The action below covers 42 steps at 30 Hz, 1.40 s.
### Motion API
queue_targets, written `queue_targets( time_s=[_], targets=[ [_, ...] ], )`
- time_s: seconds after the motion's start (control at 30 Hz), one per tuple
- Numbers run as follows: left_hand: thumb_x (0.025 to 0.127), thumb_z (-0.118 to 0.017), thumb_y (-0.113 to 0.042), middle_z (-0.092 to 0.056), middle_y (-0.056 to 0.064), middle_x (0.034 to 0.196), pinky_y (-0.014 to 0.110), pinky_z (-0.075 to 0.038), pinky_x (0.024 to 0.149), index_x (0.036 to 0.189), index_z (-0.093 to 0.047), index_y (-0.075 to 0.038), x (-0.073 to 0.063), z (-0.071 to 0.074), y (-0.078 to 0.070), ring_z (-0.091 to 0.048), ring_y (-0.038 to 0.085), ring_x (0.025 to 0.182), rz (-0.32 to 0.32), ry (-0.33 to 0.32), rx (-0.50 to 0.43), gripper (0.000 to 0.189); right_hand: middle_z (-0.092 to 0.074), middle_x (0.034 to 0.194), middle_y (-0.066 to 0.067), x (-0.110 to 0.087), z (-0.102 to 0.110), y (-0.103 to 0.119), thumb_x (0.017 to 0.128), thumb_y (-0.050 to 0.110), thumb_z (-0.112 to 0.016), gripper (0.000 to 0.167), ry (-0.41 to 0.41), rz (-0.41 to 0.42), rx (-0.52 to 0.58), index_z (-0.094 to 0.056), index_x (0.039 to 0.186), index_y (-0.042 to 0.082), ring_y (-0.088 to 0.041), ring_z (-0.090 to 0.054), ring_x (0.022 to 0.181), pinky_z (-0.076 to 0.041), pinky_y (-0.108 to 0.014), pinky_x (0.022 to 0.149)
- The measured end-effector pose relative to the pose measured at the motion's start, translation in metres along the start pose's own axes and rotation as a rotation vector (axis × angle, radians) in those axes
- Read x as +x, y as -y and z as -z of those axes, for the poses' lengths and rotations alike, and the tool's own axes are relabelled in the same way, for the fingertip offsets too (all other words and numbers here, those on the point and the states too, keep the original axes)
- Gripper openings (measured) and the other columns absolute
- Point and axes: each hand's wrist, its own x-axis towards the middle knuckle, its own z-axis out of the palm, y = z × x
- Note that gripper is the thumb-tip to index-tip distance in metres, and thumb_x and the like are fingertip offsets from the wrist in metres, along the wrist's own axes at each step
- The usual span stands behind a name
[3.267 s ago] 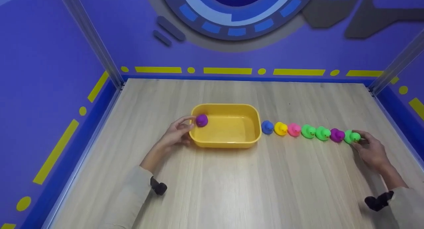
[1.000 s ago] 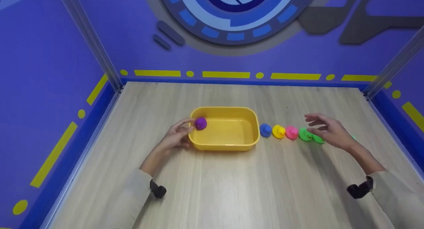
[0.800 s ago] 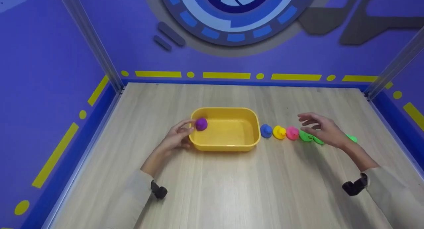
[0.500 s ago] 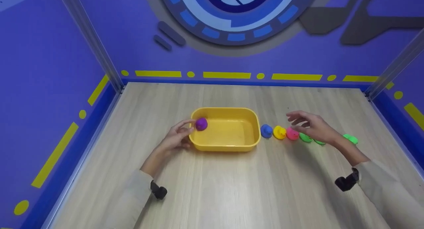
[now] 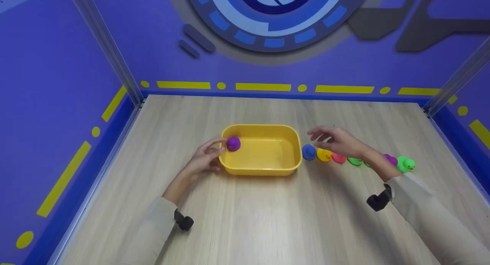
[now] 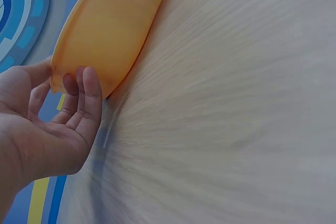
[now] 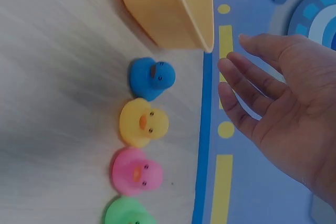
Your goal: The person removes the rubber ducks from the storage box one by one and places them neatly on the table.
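Note:
A yellow plastic basin [image 5: 260, 171] stands on the table. At its left end my left hand [image 5: 204, 156] pinches the rim, other fingers bent against the outer wall in the left wrist view. A purple rubber duck [image 5: 233, 143] lies inside, close to those fingertips. My right hand [image 5: 335, 139] hovers holding nothing, fingers loosely bent, just right of the basin and overlapping the row of ducks. Nearest it are a blue duck [image 5: 309, 152], a yellow duck [image 5: 324, 155] and a pink duck [image 7: 137, 171]. My right hand and forearm partly cover the row.
Farther right the row continues with green ducks, one a green duck [image 5: 405, 164] at the end, and a purple duck [image 5: 390, 159]. The wooden table [image 5: 260, 215] is enclosed by blue panels [image 5: 268, 73] at the back and sides.
My right hand has let go of the green duck at the row's end and moved left above the ducks towards the basin. My left hand keeps its place at the rim.

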Motion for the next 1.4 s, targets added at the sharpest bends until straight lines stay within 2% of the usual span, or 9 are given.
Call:
queue_targets(
  time_s=[0.1, 0.33, 0.5, 0.73, 0.97, 1.17, 1.4],
  targets=[
    [0.1, -0.068, -0.031, -0.065, 0.008, 0.11, 0.027, -0.059, 0.063, 0.143, -0.058, -0.022, 0.0, -0.002, 0.0, -0.061, 0.015, 0.078, 0.0, -0.005, 0.007, 0.046, -0.067, 0.13, -0.018, 0.007, -0.004, 0.006, 0.101, 0.009, -0.064, 0.038, 0.022, 0.007, 0.004, -0.06, 0.138, 0.005, -0.03, -0.065, 0.114, -0.057, -0.033, 0.097],
    [0.101, -0.067, -0.03, -0.065, 0.011, 0.112, 0.027, -0.058, 0.062, 0.142, -0.059, -0.024, 0.0, -0.001, 0.001, -0.062, 0.015, 0.075, -0.002, -0.014, 0.005, 0.043, -0.067, 0.13, -0.015, 0.033, -0.01, 0.024, 0.101, 0.013, -0.064, 0.037, 0.071, 0.003, 0.026, -0.061, 0.138, 0.007, -0.029, -0.065, 0.113, -0.058, -0.041, 0.099],
    [0.101, -0.066, -0.031, -0.065, 0.01, 0.11, 0.028, -0.058, 0.063, 0.142, -0.059, -0.025, 0.001, -0.003, 0.0, -0.062, 0.016, 0.076, -0.001, -0.011, 0.011, 0.042, -0.067, 0.129, -0.018, 0.053, -0.017, 0.033, 0.101, 0.01, -0.063, 0.036, 0.081, 0.045, 0.042, -0.061, 0.137, 0.004, -0.032, -0.064, 0.114, -0.056, -0.05, 0.102],
    [0.102, -0.065, -0.027, -0.065, 0.007, 0.108, 0.028, -0.058, 0.062, 0.144, -0.058, -0.024, 0.001, -0.002, 0.0, -0.061, 0.016, 0.076, 0.003, 0.0, -0.007, 0.042, -0.067, 0.124, -0.019, 0.081, -0.029, 0.046, 0.102, 0.011, -0.062, 0.035, 0.138, 0.073, 0.042, -0.061, 0.136, 0.003, -0.031, -0.064, 0.111, -0.056, -0.048, 0.101],
    [0.101, -0.067, -0.027, -0.064, 0.002, 0.096, 0.028, -0.058, 0.061, 0.143, -0.058, -0.024, -0.001, 0.001, 0.001, -0.06, 0.015, 0.073, 0.007, -0.015, -0.003, 0.043, -0.068, 0.124, -0.023, 0.106, -0.045, 0.06, 0.102, 0.009, -0.061, 0.034, 0.157, 0.092, 0.015, -0.061, 0.135, -0.002, -0.035, -0.066, 0.114, -0.056, -0.047, 0.102],
    [0.102, -0.065, -0.024, -0.062, 0.002, 0.092, 0.028, -0.057, 0.06, 0.143, -0.058, -0.022, -0.002, 0.001, 0.0, -0.059, 0.015, 0.072, -0.012, -0.015, -0.01, 0.042, -0.069, 0.124, -0.022, 0.122, -0.06, 0.071, 0.102, 0.009, -0.061, 0.035, 0.17, 0.059, 0.018, -0.061, 0.135, -0.002, -0.034, -0.067, 0.114, -0.056, -0.046, 0.101],
    [0.102, -0.064, -0.026, -0.061, 0.0, 0.094, 0.027, -0.057, 0.059, 0.146, -0.056, -0.019, -0.002, -0.001, -0.001, -0.06, 0.016, 0.072, -0.028, 0.012, 0.009, 0.045, -0.067, 0.125, -0.02, 0.132, -0.08, 0.066, 0.102, 0.01, -0.062, 0.042, 0.193, -0.007, 0.042, -0.056, 0.141, 0.0, -0.033, -0.066, 0.115, -0.057, -0.042, 0.1]
  ],
)
